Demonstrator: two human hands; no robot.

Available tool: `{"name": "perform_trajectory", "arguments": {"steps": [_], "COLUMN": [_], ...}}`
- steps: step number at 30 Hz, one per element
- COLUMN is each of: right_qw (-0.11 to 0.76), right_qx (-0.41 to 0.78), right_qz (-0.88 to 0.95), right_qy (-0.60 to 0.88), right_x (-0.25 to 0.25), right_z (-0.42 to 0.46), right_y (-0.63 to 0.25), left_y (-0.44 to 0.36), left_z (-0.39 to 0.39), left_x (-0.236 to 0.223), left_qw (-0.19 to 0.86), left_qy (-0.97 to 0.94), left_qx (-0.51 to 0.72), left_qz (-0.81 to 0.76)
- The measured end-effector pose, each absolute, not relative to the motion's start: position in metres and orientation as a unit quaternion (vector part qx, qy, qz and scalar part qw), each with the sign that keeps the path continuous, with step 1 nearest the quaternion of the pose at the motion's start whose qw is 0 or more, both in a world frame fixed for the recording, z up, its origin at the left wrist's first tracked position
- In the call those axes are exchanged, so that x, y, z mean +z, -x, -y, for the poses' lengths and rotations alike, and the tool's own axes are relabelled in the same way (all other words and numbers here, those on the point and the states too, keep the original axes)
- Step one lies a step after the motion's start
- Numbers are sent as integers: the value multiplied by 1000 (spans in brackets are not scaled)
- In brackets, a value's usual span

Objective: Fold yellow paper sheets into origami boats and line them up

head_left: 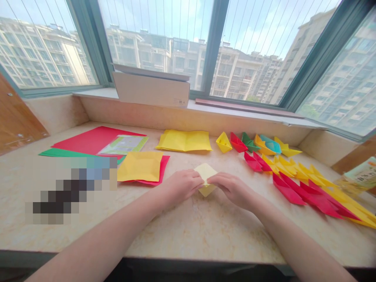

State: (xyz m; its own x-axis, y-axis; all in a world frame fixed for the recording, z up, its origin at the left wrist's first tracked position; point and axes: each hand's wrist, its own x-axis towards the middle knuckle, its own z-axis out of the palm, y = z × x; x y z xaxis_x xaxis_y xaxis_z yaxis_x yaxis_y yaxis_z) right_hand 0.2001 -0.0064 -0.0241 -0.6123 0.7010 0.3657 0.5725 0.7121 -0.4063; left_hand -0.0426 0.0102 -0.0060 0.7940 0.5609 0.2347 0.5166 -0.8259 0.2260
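Right now I have the left hand (187, 184) and right hand (230, 186) pinching a creased diamond of pale-yellow paper (205, 170) between them, mottled stone-like countertop (182, 235) beneath the grip, crisp, pointed paper boats (288, 190) to its right.

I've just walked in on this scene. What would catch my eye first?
Probably the bright red and yellow folded paper boats crowding the right side of the pale counter, with a mixed-colour row behind them. Then, near the middle, the left hand and right hand, with fingers on a small pale yellow paper. A long white box also stands out on the sill by the windows.
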Motion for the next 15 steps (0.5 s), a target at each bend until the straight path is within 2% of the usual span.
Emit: {"name": "perform_trajectory", "arguments": {"steps": [10, 15], "right_qw": [363, 319], "right_qx": [147, 178], "right_qz": [820, 842], "right_qy": [417, 398], "right_x": [-31, -26], "right_z": [3, 8], "right_y": [-197, -198], "left_y": [40, 42], "left_z": [-16, -17], "left_x": [-8, -14], "left_qw": [70, 72], "left_qy": [-912, -913], "left_qx": [231, 217], "left_qz": [-332, -337]}}
